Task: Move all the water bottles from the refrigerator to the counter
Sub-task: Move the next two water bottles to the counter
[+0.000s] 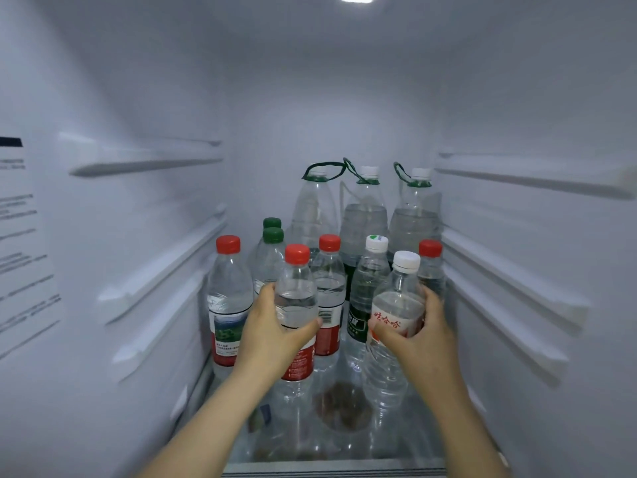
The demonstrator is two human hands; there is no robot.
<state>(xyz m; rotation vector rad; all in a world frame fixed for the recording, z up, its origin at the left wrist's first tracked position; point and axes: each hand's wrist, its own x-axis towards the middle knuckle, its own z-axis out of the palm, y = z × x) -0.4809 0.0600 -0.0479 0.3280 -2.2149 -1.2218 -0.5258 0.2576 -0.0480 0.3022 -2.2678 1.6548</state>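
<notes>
so your left hand (272, 326) wrapped the clear red-capped plastic bottle (296, 315), your right hand (418, 327) wrapped the clear white-capped plastic bottle (396, 319), both at the front of the glass fridge shelf (331, 464), nearest ones, likely grabbed first for easy lifting out.

Fridge (138, 98) interior. The left hand (272, 326) grips a red-cap bottle (297, 291), its fingers (266, 292) curled round the bottle's left side. The right hand (421, 327) grips a tilted white-cap bottle (396, 305), its fingers (429, 295) on the right side. Between the two sets of fingers stand a second red-cap bottle (329, 281) and a dark-label bottle (368, 288). Left of the left fingers stands a third red-cap bottle (227, 298). Just behind these fingers are two green-cap bottles (272, 251). Farther back stand three large bottles (365, 215). Below is a glass shelf (344, 457).
</notes>
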